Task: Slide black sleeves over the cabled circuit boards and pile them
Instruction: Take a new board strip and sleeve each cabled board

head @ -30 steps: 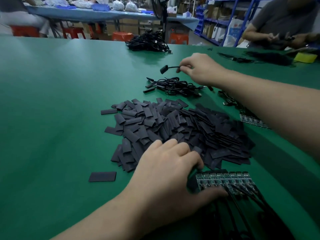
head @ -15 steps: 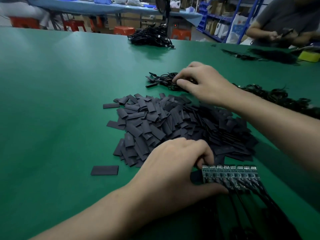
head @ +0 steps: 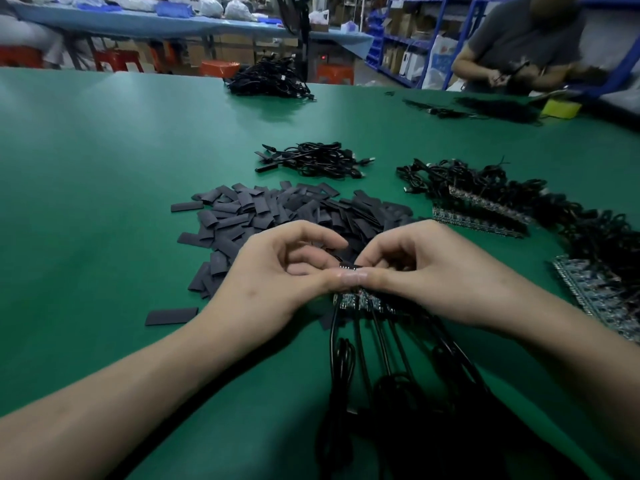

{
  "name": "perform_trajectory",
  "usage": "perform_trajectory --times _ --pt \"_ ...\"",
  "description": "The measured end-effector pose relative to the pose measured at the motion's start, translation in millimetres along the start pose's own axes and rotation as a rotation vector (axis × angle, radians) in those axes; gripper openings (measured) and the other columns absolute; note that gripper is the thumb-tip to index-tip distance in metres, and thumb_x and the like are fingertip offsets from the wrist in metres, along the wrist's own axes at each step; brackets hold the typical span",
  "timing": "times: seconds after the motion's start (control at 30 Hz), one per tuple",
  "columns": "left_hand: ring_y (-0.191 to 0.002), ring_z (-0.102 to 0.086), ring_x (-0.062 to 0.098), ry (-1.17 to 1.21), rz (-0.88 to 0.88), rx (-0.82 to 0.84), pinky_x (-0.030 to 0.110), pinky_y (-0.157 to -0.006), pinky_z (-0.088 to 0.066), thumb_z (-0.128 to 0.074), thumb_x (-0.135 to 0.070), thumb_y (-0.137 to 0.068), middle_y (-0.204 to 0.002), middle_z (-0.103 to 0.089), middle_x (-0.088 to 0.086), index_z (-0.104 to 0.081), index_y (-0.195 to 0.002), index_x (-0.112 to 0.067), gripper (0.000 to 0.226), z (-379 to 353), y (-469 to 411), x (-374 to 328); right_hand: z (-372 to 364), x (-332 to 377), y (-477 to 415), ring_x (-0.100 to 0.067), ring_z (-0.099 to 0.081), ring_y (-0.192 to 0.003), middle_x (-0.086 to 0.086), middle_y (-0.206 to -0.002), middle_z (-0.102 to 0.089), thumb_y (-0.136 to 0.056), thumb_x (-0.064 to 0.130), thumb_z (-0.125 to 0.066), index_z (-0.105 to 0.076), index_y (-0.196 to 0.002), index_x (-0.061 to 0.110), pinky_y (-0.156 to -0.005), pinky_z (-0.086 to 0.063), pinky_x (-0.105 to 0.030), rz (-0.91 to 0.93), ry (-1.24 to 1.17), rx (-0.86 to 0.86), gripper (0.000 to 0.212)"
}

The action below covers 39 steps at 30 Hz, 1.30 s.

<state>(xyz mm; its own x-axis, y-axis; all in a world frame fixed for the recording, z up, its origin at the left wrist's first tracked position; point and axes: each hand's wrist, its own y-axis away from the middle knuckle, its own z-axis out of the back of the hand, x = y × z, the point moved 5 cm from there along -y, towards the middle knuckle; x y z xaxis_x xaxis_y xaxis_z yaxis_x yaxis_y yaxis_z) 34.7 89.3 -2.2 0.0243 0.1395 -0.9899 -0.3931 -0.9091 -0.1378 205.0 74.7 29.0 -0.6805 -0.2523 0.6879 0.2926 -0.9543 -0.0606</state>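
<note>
A heap of flat black sleeves (head: 277, 216) lies on the green table (head: 104, 168) just beyond my hands. My left hand (head: 277, 275) and my right hand (head: 422, 271) meet thumb to thumb over a strip of cabled circuit boards (head: 360, 301). Both pinch a small board (head: 348, 268) at the strip's top edge. Black cables (head: 381, 358) run from the strip toward me. A small pile of sleeved, cabled boards (head: 311, 161) sits farther back. One sleeve (head: 171, 316) lies apart at the left.
More board strips with coiled cables (head: 485, 199) lie to the right, another strip (head: 595, 296) at the right edge. A cable bundle (head: 270, 81) sits at the far table edge. Another person (head: 519, 46) works at the far right beside a yellow object (head: 559, 107).
My right hand has come back from the far pile to the board strip. My left hand has lifted off the sleeve heap, and both now pinch a board together.
</note>
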Motion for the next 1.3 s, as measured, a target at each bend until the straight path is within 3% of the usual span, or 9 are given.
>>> perform_trajectory --times 0.13,0.3,0.5,0.7,0.8,0.87,1.03,1.17,1.3 --pt "-0.069 -0.074 0.011 -0.01 0.024 0.009 0.014 -0.067 -0.053 -0.085 -0.031 -0.064 -0.079 -0.078 0.008 -0.074 -0.097 -0.022 0.036 2 0 -1 -5 -3 1 0.005 -0.056 -0.059 0.014 -0.066 -0.067 -0.089 0.032 -0.075 -0.075 -0.081 0.023 -0.059 -0.04 -0.013 0.027 -0.07 -0.004 0.012" --pt "-0.06 -0.066 0.008 0.093 0.034 0.017 0.012 -0.061 -0.049 -0.082 -0.023 -0.065 -0.07 -0.073 0.005 -0.071 -0.1 -0.018 0.037 -1 -3 -2 -5 -6 1 0.001 -0.057 -0.063 0.008 -0.07 -0.068 -0.089 0.02 -0.075 -0.076 -0.086 0.015 -0.061 -0.043 -0.012 0.066 -0.271 0.027 0.006" --pt "-0.059 -0.064 0.008 0.29 0.068 0.061 0.014 -0.06 -0.051 -0.085 -0.017 -0.065 -0.075 -0.074 0.005 -0.065 -0.101 -0.014 0.042 -5 -6 1 -7 -5 -1 -0.003 -0.06 -0.068 0.005 -0.074 -0.07 -0.076 0.032 -0.071 -0.072 -0.084 0.012 -0.066 -0.047 -0.012 0.08 -0.493 0.039 0.022" --pt "-0.056 -0.062 0.003 0.275 -0.036 -0.025 0.01 -0.055 -0.047 -0.08 -0.021 -0.066 -0.069 -0.07 -0.002 -0.072 -0.1 -0.02 0.034 -1 -7 -8 -4 -6 4 0.0 -0.057 -0.063 0.009 -0.07 -0.069 -0.083 0.038 -0.075 -0.076 -0.079 0.023 -0.06 -0.043 -0.012 0.038 -0.305 0.147 0.015" --pt "-0.055 -0.057 0.002 0.163 -0.137 -0.075 0.011 -0.056 -0.046 -0.081 -0.019 -0.072 -0.07 -0.069 -0.004 -0.07 -0.097 -0.02 0.028 0 -4 -13 -3 -3 7 0.004 -0.066 -0.079 0.02 -0.085 -0.072 -0.085 0.052 -0.07 -0.075 -0.088 0.036 -0.07 -0.044 -0.011 0.13 0.042 -0.025 0.017" --pt "-0.051 -0.052 0.004 0.081 -0.187 -0.11 0.013 -0.05 -0.042 -0.084 -0.018 -0.075 -0.073 -0.069 -0.002 -0.071 -0.093 -0.023 0.024 0 -2 -16 -7 6 10 0.0 -0.067 -0.088 0.018 -0.09 -0.071 -0.085 0.051 -0.067 -0.071 -0.087 0.039 -0.076 -0.047 -0.017 0.194 0.043 -0.119 0.013" --pt "-0.063 -0.056 0.006 -0.047 -0.239 -0.171 0.017 -0.059 -0.047 -0.072 -0.028 -0.089 -0.075 -0.066 -0.007 -0.068 -0.093 -0.019 0.011 2 -1 -21 -16 9 10 -0.015 -0.066 -0.068 -0.002 -0.077 -0.074 -0.091 0.033 -0.067 -0.076 -0.082 0.018 -0.065 -0.05 -0.028 0.159 -0.322 -0.096 0.019" --pt "-0.075 -0.062 0.013 -0.67 -0.278 -0.074 0.028 -0.066 -0.047 -0.062 -0.03 -0.098 -0.075 -0.064 -0.011 -0.063 -0.089 -0.026 0.009 0 0 -16 -1 18 13 -0.015 -0.075 -0.083 -0.005 -0.087 -0.079 -0.089 0.029 -0.059 -0.077 -0.082 0.018 -0.076 -0.06 -0.026 0.191 -0.889 -0.056 0.022" --pt "-0.09 -0.062 0.011 -1.155 -0.3 0.075 0.031 -0.073 -0.05 -0.052 -0.05 -0.094 -0.091 -0.059 -0.019 -0.059 -0.097 -0.037 0.015 -17 11 -14 31 10 16 -0.017 -0.073 -0.076 0.003 -0.073 -0.069 -0.09 0.031 -0.053 -0.066 -0.084 0.019 -0.074 -0.062 -0.034 0.182 -1.191 -0.253 0.018"
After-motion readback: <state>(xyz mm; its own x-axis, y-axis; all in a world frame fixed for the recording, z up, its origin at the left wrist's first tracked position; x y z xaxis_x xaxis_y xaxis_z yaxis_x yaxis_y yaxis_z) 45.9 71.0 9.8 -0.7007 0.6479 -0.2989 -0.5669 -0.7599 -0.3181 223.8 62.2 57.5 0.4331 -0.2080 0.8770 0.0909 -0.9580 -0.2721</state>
